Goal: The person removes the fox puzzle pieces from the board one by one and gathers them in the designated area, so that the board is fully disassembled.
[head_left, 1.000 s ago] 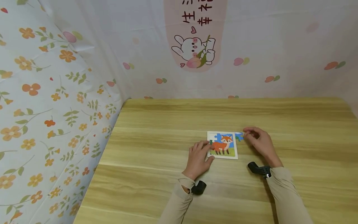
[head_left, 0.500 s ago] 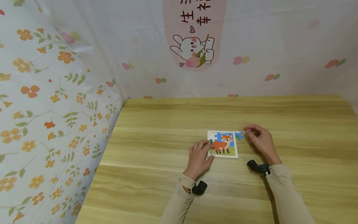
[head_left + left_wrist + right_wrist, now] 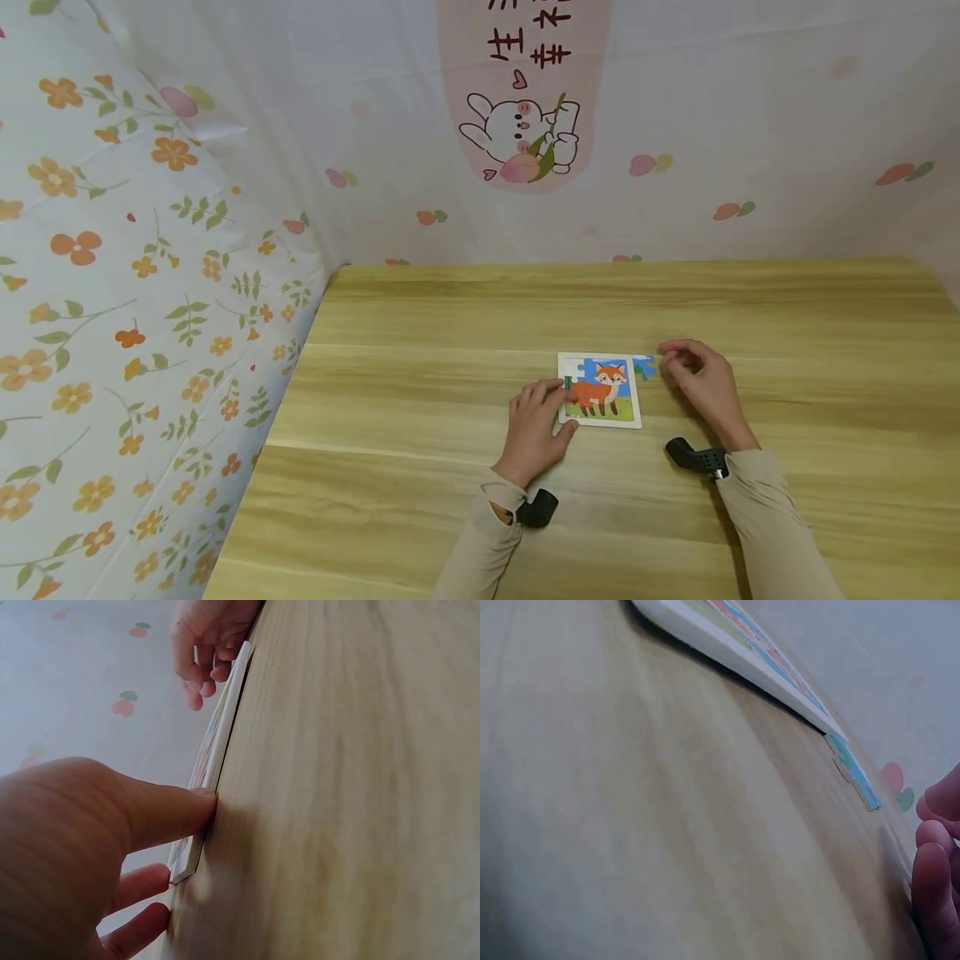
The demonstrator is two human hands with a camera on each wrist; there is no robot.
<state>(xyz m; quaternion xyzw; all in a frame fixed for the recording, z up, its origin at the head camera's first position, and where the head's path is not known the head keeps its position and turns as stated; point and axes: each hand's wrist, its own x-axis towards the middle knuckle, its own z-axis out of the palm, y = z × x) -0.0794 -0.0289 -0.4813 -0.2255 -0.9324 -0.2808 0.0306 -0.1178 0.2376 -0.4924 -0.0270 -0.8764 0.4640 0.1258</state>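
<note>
Your puzzle [image 3: 609, 396] lies flat on a wooden table [image 3: 420, 400], in front of you. It is a square with a white frame, showing an orange fox standing on green grass under a blue sky. A white gap [image 3: 573, 369] with jigsaw edges shows in the puzzle's far left corner.

Your left hand [image 3: 534, 429] is at the puzzle's left side, palm down. Its fingers are gently bent, the index reaching over the picture and the next one at the left edge. Your thumb [image 3: 180, 810] stands apart from them and presses against the puzzle's near edge, close to the corner.

A loose piece [image 3: 643, 367], blue and green, lies just beside the puzzle's far right corner; you cannot tell whether the two touch. Your right hand [image 3: 705, 383] is just to the right of that piece, beyond the puzzle's right edge. Its fingers are loosely bent, with thumb and index tips close together; whether those tips touch each other, you cannot tell.

Nearer to you than the puzzle are your beige sleeves [image 3: 776, 521], with a black device [image 3: 537, 508] worn at each wrist. Beyond the puzzle hangs a pale curtain [image 3: 300, 83] printed with a white rabbit [image 3: 517, 137] and dark red writing. Far to the puzzle's left is a white cloth [image 3: 150, 333] with orange flowers and green leaves.
</note>
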